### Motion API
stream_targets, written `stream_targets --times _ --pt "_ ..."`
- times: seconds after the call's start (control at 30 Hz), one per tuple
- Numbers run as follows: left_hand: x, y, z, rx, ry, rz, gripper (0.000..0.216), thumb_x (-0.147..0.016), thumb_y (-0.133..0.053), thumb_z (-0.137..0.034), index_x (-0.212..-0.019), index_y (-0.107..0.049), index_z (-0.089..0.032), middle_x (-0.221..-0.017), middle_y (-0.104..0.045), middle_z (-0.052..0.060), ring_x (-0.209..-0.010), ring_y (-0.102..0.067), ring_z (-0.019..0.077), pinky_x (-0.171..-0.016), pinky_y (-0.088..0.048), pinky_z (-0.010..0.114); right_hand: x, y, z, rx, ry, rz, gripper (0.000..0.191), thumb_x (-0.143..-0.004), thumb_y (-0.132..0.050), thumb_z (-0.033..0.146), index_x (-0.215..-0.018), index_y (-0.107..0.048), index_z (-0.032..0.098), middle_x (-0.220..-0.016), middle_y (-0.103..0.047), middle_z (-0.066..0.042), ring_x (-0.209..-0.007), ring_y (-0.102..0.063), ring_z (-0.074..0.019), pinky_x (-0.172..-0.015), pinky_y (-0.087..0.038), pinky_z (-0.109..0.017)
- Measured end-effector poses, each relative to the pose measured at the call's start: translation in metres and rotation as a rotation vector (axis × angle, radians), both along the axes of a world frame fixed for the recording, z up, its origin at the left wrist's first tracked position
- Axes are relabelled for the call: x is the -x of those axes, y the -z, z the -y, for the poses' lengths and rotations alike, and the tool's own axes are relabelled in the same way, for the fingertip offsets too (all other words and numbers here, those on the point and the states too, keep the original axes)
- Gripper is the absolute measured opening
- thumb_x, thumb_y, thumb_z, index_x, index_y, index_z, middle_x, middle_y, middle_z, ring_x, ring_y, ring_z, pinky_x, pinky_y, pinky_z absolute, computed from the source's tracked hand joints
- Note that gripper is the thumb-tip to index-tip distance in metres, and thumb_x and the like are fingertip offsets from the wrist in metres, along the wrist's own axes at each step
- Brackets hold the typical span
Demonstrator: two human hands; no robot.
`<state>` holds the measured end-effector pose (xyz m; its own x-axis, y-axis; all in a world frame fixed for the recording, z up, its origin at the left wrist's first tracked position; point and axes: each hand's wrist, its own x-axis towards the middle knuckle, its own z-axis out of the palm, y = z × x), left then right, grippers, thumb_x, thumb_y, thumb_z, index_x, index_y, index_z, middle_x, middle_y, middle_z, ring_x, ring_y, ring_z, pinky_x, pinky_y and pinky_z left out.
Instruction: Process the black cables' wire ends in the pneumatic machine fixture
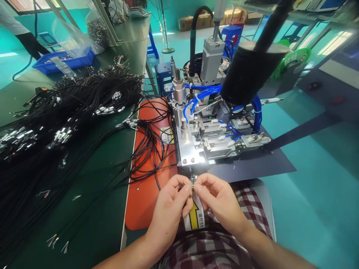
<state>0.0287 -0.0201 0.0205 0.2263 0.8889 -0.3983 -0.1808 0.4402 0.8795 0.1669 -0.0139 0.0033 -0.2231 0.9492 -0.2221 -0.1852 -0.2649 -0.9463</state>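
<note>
In the head view, my left hand (171, 203) and my right hand (220, 200) meet in front of the machine, each closed in a pinch. Between the fingertips show thin coloured wires (192, 185); the fingers hide most of them. Just beyond my hands stands a metal assembly machine (188, 151) with blue air hoses (206, 90). Black cables (146, 149) loop over an orange-red board (142, 211) to the left of my hands. Below my fingers is a white label with a yellow arrow (193, 216).
A dark green bench (103, 220) on the left carries a large heap of black cables (84, 93) with silvery ends. A blue tray (81, 59) sits farther back. A black cylinder on an arm (249, 71) overhangs the machine. Another person (17, 30) stands at the far left.
</note>
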Motion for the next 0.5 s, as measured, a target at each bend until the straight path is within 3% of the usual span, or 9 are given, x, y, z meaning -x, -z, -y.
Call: stream_targets --times 0.2,0.4,0.5 --pt "-0.002 -0.006 0.003 -0.044 0.007 -0.139 0.024 -0.084 -0.059 -0.04 -0.082 -0.048 -0.018 -0.045 -0.034 -0.011 -0.04 -0.025 0.0044 -0.04 -0.017 0.017 -0.011 -0.007 0.0 -0.107 -0.078 0.171 0.018 -0.09 -0.054 0.029 -0.075 -0.053 0.018 -0.056 -0.045 0.007 -0.049 -0.04 -0.0079 -0.047 -0.033 -0.02" --pt "-0.002 -0.007 -0.003 0.052 0.015 -0.12 0.033 -0.078 -0.063 -0.048 -0.077 -0.048 -0.018 -0.042 -0.031 -0.013 -0.038 -0.019 0.0029 -0.038 -0.016 0.016 -0.011 -0.004 -0.003 0.032 -0.021 0.081 0.017 -0.088 -0.055 0.032 -0.077 -0.053 0.019 -0.052 -0.044 0.008 -0.044 -0.038 -0.0081 -0.044 -0.031 -0.021" --pt "0.001 -0.007 -0.005 0.084 0.016 -0.11 0.032 -0.079 -0.062 -0.047 -0.078 -0.047 -0.019 -0.04 -0.031 -0.014 -0.036 -0.017 0.0025 -0.037 -0.016 0.016 -0.013 -0.002 -0.005 0.007 0.011 0.145 0.016 -0.086 -0.058 0.034 -0.082 -0.058 0.018 -0.056 -0.048 0.006 -0.046 -0.04 -0.0083 -0.045 -0.033 -0.022"
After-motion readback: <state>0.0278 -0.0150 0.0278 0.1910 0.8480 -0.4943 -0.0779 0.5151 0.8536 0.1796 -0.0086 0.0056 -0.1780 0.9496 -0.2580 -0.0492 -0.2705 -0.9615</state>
